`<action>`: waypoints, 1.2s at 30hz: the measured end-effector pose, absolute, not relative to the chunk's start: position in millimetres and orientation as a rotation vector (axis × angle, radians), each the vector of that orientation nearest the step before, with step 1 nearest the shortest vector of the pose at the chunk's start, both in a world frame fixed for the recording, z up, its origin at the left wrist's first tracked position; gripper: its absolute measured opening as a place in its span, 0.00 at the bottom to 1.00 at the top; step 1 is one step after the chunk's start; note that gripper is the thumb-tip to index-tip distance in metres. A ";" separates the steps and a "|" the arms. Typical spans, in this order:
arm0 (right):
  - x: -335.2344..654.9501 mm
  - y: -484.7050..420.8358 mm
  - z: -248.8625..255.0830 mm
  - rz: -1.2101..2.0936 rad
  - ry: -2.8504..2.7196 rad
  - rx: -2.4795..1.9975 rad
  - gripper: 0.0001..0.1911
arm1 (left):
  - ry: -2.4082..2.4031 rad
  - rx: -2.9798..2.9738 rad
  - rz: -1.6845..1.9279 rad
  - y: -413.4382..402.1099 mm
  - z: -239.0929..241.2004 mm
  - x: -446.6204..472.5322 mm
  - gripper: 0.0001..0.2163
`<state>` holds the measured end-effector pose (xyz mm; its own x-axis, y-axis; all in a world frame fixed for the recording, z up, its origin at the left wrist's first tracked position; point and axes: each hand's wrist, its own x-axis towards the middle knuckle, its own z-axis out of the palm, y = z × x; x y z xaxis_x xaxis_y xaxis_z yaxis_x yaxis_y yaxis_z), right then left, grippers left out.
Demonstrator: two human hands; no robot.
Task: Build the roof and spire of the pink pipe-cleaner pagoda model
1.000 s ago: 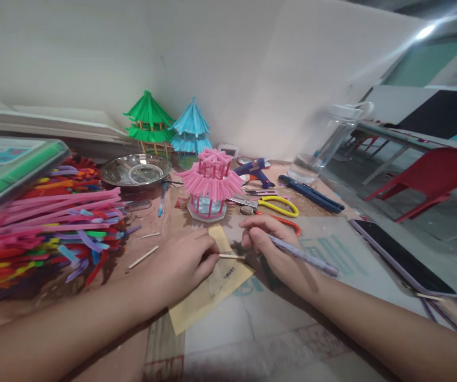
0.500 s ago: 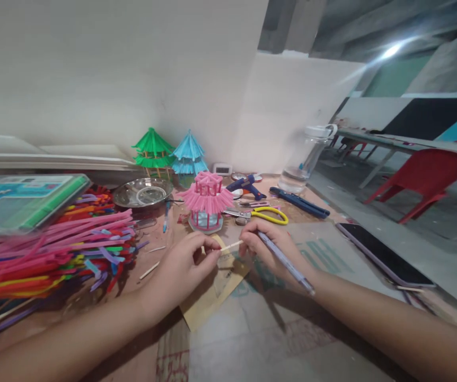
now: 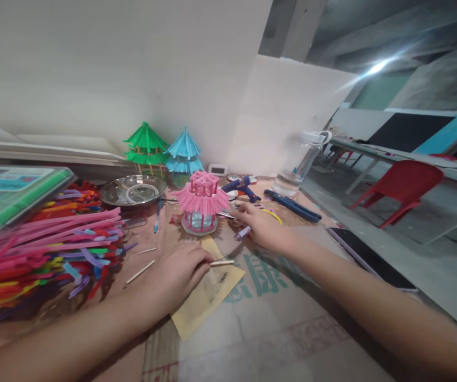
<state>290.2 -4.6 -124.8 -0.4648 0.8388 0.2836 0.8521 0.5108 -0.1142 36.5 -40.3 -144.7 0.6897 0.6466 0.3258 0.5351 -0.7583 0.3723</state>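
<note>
A heap of coloured straws (image 3: 45, 249) lay at the left. Just right of it, the left hand (image 3: 176, 273) pinched a short wooden stick (image 3: 222, 262) between thumb and fingertips, low over a yellow sheet (image 3: 208, 297), with the pink straw pagoda (image 3: 201, 201) standing behind. Further right, the right hand (image 3: 262, 229) had its fingers curled around a pen (image 3: 242, 232), close by the yellow-handled scissors (image 3: 272, 214); whether it touched them could not be told.

Table (image 3: 292, 339): straw pile (image 3: 53, 244) left of the left hand (image 3: 175, 273) grip, pink pagoda (image 3: 201, 207) beyond it, phone (image 3: 371, 257) far right.
</note>
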 end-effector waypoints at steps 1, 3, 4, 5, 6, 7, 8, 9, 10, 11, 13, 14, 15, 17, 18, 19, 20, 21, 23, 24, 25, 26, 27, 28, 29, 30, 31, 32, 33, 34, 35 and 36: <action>288.9 -1.6 -128.5 -0.096 -2.477 -1.454 0.19 | 0.926 2.675 0.658 -39.6 -146.4 36.3 0.09; 286.7 1.1 -134.3 -0.147 -2.485 -1.493 0.18 | 0.892 2.704 0.672 -39.2 -146.9 36.6 0.08; 286.2 1.2 -136.2 -0.160 -2.483 -1.500 0.17 | 0.877 2.716 0.676 -39.4 -146.0 37.1 0.08; 286.3 0.7 -137.4 -0.167 -2.480 -1.505 0.15 | 0.860 2.729 0.679 -39.7 -144.8 37.7 0.07; 286.8 -0.3 -138.0 -0.173 -2.475 -1.510 0.14 | 0.842 2.750 0.688 -40.0 -143.6 38.4 0.07; 287.5 -1.5 -137.9 -0.181 -2.472 -1.515 0.14 | 0.822 2.776 0.700 -40.2 -142.6 39.1 0.07; 288.1 -2.8 -137.4 -0.189 -2.473 -1.519 0.13 | 0.800 2.807 0.712 -40.3 -142.2 39.7 0.07; 288.6 -4.1 -136.6 -0.193 -2.480 -1.522 0.12 | 0.778 2.842 0.723 -40.3 -142.4 40.1 0.07; 288.7 -5.2 -135.6 -0.201 -2.492 -1.523 0.12 | 0.764 2.877 0.730 -40.2 -143.1 40.3 0.08; 288.5 -6.4 -134.7 -0.214 -2.508 -1.523 0.12 | 0.760 2.910 0.730 -40.1 -144.2 40.3 0.08; 287.4 -8.8 -133.3 -0.249 -2.541 -1.524 0.12 | 0.778 2.955 0.705 -40.1 -146.8 39.9 0.08; 286.7 -10.4 -133.0 -0.264 -2.545 -1.531 0.12 | 0.791 2.969 0.693 -40.2 -147.9 39.6 0.08; 286.0 -12.4 -132.9 -0.272 -2.534 -1.545 0.12 | 0.801 2.975 0.681 -40.3 -148.6 39.6 0.08; 284.8 -18.5 -133.1 -0.235 -2.477 -1.565 0.11 | 0.799 2.971 0.677 -40.6 -148.7 40.2 0.08; 284.0 -22.6 -133.1 -0.180 -2.443 -1.539 0.11 | 0.789 2.966 0.686 -40.6 -148.4 40.9 0.09; 283.0 -27.4 -133.0 -0.103 -2.412 -1.478 0.11 | 0.777 2.957 0.704 -40.4 -148.1 41.8 0.09; 281.7 -32.7 -132.9 -0.019 -2.387 -1.382 0.11 | 0.762 2.946 0.727 -40.1 -148.0 42.7 0.09; 280.0 -38.1 -132.9 0.065 -2.374 -1.264 0.11 | 0.752 2.935 0.749 -39.6 -148.1 43.5 0.09; 275.5 -48.3 -133.8 0.191 -2.366 -1.031 0.13 | 0.735 2.920 0.778 -38.4 -149.1 44.6 0.08; 273.0 -52.4 -135.1 0.230 -2.369 -0.944 0.13 | 0.724 2.915 0.777 -37.9 -149.6 45.0 0.08; 270.4 -55.7 -136.7 0.256 -2.377 -0.888 0.13 | 0.715 2.913 0.772 -37.4 -149.9 45.2 0.08; 267.8 -58.1 -138.6 0.274 -2.384 -0.858 0.13 | 0.710 2.912 0.763 -37.1 -149.9 45.4 0.09; 265.3 -59.7 -140.3 0.288 -2.387 -0.847 0.12 | 0.714 2.909 0.752 -37.0 -149.6 45.7 0.09; 263.1 -60.7 -141.6 0.299 -2.394 -0.844 0.11 | 0.718 2.905 0.741 -37.0 -148.8 46.1 0.09; 261.2 -61.1 -142.1 0.311 -2.411 -0.847 0.09 | 0.721 2.900 0.737 -37.1 -147.8 46.7 0.10; 259.8 -61.1 -141.5 0.323 -2.436 -0.853 0.09 | 0.717 2.894 0.740 -37.2 -146.7 47.3 0.10; 259.0 -61.0 -139.8 0.337 -2.462 -0.861 0.08 | 0.708 2.887 0.743 -37.4 -145.5 47.9 0.11; 258.7 -60.9 -137.2 0.350 -2.486 -0.872 0.08 | 0.694 2.882 0.743 -37.5 -144.5 48.5 0.11; 259.0 -60.7 -133.9 0.366 -2.512 -0.894 0.09 | 0.684 2.877 0.738 -37.5 -143.7 48.9 0.11; 259.6 -60.6 -130.5 0.381 -2.536 -0.921 0.10 | 0.681 2.874 0.729 -37.5 -143.1 49.1 0.10; 260.4 -60.7 -127.4 0.395 -2.558 -0.944 0.12 | 0.690 2.870 0.707 -37.4 -142.8 49.3 0.10; 261.0 -60.8 -125.1 0.405 -2.578 -0.959 0.13 | 0.702 2.866 0.685 -37.3 -142.6 49.4 0.09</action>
<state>261.0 -60.8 -125.1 -0.7050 0.6708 0.2302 0.5677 0.7284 -0.3836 49.4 -37.3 -142.6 0.7909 0.4626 0.4006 0.4117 -0.8866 0.2109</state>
